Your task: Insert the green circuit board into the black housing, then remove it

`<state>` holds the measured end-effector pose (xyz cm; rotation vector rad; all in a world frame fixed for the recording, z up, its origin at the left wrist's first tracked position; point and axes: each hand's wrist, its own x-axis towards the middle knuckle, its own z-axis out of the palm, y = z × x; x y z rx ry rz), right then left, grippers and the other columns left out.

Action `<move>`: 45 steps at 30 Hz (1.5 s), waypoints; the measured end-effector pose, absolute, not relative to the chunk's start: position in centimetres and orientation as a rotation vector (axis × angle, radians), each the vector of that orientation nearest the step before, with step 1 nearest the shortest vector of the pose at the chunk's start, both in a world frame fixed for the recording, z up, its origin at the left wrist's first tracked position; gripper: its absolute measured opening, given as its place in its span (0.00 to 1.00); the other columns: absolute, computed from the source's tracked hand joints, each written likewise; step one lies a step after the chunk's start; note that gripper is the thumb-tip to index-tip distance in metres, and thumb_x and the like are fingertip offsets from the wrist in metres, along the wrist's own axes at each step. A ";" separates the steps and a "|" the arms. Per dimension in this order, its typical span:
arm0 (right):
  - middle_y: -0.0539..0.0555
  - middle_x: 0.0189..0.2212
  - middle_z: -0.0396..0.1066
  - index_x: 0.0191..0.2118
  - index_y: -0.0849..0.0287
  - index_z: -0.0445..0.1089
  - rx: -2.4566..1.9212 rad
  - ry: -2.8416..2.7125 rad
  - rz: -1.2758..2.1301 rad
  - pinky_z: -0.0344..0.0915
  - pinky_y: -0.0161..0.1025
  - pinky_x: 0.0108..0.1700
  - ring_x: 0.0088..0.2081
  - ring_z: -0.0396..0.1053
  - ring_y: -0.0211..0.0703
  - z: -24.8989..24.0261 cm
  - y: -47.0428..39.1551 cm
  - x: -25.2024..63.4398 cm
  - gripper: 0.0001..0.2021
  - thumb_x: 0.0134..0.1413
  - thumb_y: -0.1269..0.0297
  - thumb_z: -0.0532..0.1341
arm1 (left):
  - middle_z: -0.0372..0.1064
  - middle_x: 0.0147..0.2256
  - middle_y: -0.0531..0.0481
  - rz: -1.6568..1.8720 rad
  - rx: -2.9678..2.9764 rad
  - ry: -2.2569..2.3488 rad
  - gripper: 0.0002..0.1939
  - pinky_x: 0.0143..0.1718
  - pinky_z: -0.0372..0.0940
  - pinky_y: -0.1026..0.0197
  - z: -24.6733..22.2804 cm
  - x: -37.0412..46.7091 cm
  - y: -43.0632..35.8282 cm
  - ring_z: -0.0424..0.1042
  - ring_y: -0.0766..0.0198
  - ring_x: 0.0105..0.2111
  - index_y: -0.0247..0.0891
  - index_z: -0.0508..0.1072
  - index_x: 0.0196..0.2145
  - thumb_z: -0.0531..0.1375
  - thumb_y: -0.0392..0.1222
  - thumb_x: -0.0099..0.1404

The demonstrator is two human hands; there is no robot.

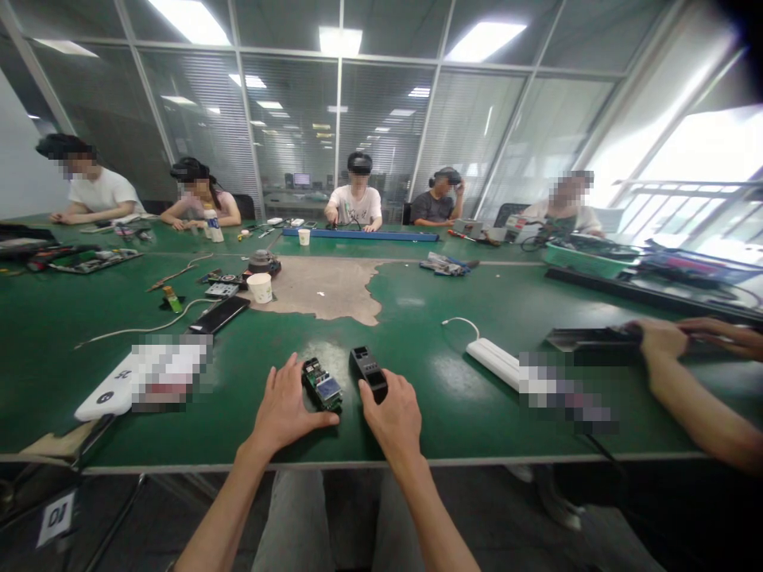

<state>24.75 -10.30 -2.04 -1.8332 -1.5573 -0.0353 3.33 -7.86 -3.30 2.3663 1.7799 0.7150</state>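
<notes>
A small green circuit board (323, 384) with a little display screen lies on the green table in front of me. Along its left side rests my left hand (290, 405), fingers spread and the thumb stretched out by the board's lower end; whether the thumb touches it I cannot tell. To the right, a black plastic casing (368, 372) with cut-out openings leans slightly to the left. My right hand (393, 409) grips its lower right part between thumb and fingers. The fingers behind the casing are partly hidden.
A white power strip (497, 364) lies to the right, near another person's hand (663, 340). On the left are a white power bank (110, 389), a black phone (219, 315) and a paper cup (260, 288). Other people sit across the green table (429, 429).
</notes>
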 end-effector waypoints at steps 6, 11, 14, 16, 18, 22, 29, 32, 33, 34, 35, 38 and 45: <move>0.64 0.43 0.70 0.54 0.66 0.65 -1.852 -1.546 -0.081 0.60 0.44 0.48 0.47 0.65 0.55 -2.3 -10.4 24.8 0.28 0.54 0.48 0.59 | 0.46 0.66 0.31 0.698 2.378 1.770 0.60 0.65 0.39 0.37 -3.3 3.2 -7.8 0.45 0.42 0.66 0.34 0.53 0.62 0.62 0.75 0.42; 0.60 0.38 0.72 0.44 0.62 0.71 -1.767 -1.520 0.009 0.61 0.43 0.47 0.43 0.67 0.51 -1.5 -10.1 24.7 0.18 0.56 0.52 0.58 | 0.46 0.66 0.31 0.698 2.374 1.773 0.58 0.65 0.40 0.38 -3.3 3.2 -7.9 0.46 0.42 0.66 0.34 0.54 0.62 0.62 0.75 0.43; 0.58 0.39 0.73 0.44 0.60 0.71 -1.646 -1.488 0.087 0.62 0.42 0.46 0.42 0.68 0.48 0.1 -10.2 23.7 0.18 0.56 0.52 0.57 | 0.46 0.66 0.31 0.697 2.390 1.765 0.56 0.65 0.39 0.38 -3.2 3.3 -8.1 0.45 0.43 0.66 0.34 0.55 0.61 0.60 0.75 0.45; 0.57 0.39 0.73 0.44 0.60 0.71 -1.577 -1.504 0.122 0.62 0.41 0.46 0.41 0.69 0.47 1.2 -10.3 22.5 0.17 0.56 0.53 0.58 | 0.47 0.66 0.31 0.707 2.396 1.760 0.54 0.65 0.39 0.38 -3.3 3.3 -8.1 0.45 0.43 0.67 0.34 0.56 0.60 0.60 0.75 0.46; 0.57 0.39 0.73 0.43 0.60 0.71 -1.552 -1.547 0.131 0.62 0.41 0.47 0.42 0.69 0.48 2.0 -10.4 21.3 0.16 0.55 0.54 0.58 | 0.47 0.65 0.32 0.728 2.395 1.761 0.53 0.65 0.39 0.37 -3.3 3.3 -8.2 0.45 0.44 0.67 0.35 0.56 0.60 0.61 0.74 0.47; 0.57 0.39 0.72 0.43 0.59 0.70 -1.599 -1.617 0.123 0.62 0.42 0.48 0.43 0.68 0.49 2.5 -10.6 19.1 0.16 0.55 0.54 0.59 | 0.49 0.65 0.34 0.758 2.402 1.755 0.49 0.65 0.39 0.37 -3.4 3.2 -8.3 0.45 0.46 0.67 0.37 0.55 0.60 0.63 0.68 0.49; 0.57 0.39 0.70 0.44 0.59 0.69 -1.656 -1.689 0.080 0.61 0.41 0.47 0.45 0.67 0.49 2.0 -11.1 17.3 0.15 0.55 0.55 0.59 | 0.39 0.68 0.30 0.769 2.405 1.780 0.49 0.65 0.38 0.40 -3.9 3.0 -8.3 0.40 0.47 0.68 0.30 0.41 0.66 0.59 0.54 0.57; 0.56 0.38 0.70 0.44 0.58 0.69 -1.689 -1.713 0.059 0.61 0.40 0.47 0.45 0.66 0.49 1.9 -11.3 17.0 0.15 0.55 0.55 0.60 | 0.32 0.69 0.31 0.796 2.372 1.773 0.52 0.65 0.38 0.40 -3.8 3.1 -8.4 0.38 0.47 0.68 0.28 0.30 0.67 0.57 0.50 0.58; 0.56 0.38 0.70 0.44 0.58 0.69 -1.699 -1.719 0.055 0.61 0.40 0.47 0.45 0.66 0.49 1.8 -11.4 17.0 0.15 0.55 0.55 0.60 | 0.31 0.69 0.32 0.803 2.364 1.760 0.52 0.65 0.38 0.40 -3.7 3.1 -8.5 0.38 0.47 0.68 0.28 0.27 0.67 0.57 0.49 0.59; 0.56 0.38 0.70 0.44 0.58 0.69 -1.708 -1.728 0.052 0.61 0.40 0.46 0.45 0.66 0.49 1.7 -11.5 17.0 0.14 0.55 0.55 0.60 | 0.31 0.69 0.32 0.807 2.359 1.745 0.53 0.65 0.38 0.39 -3.5 3.2 -8.5 0.38 0.47 0.68 0.29 0.24 0.67 0.56 0.48 0.58; 0.56 0.38 0.70 0.43 0.58 0.69 -1.714 -1.740 0.049 0.61 0.40 0.46 0.44 0.66 0.49 1.7 -11.6 17.0 0.14 0.55 0.56 0.60 | 0.31 0.69 0.33 0.808 2.354 1.737 0.54 0.65 0.38 0.39 -3.4 3.2 -8.6 0.38 0.47 0.68 0.30 0.23 0.67 0.57 0.48 0.58; 0.55 0.37 0.70 0.41 0.57 0.69 -1.729 -1.783 0.037 0.61 0.40 0.44 0.43 0.66 0.48 1.4 -11.7 17.0 0.12 0.55 0.57 0.60 | 0.32 0.69 0.32 0.795 2.337 1.740 0.56 0.65 0.38 0.38 -2.8 3.4 -8.9 0.39 0.47 0.68 0.30 0.20 0.66 0.57 0.46 0.57; 0.55 0.38 0.71 0.44 0.56 0.68 -1.722 -1.795 0.077 0.61 0.40 0.42 0.43 0.67 0.49 -0.2 -11.9 17.4 0.13 0.55 0.56 0.59 | 0.38 0.68 0.31 0.762 2.345 1.747 0.56 0.65 0.38 0.37 -2.4 3.5 -8.8 0.42 0.46 0.67 0.30 0.18 0.66 0.56 0.42 0.55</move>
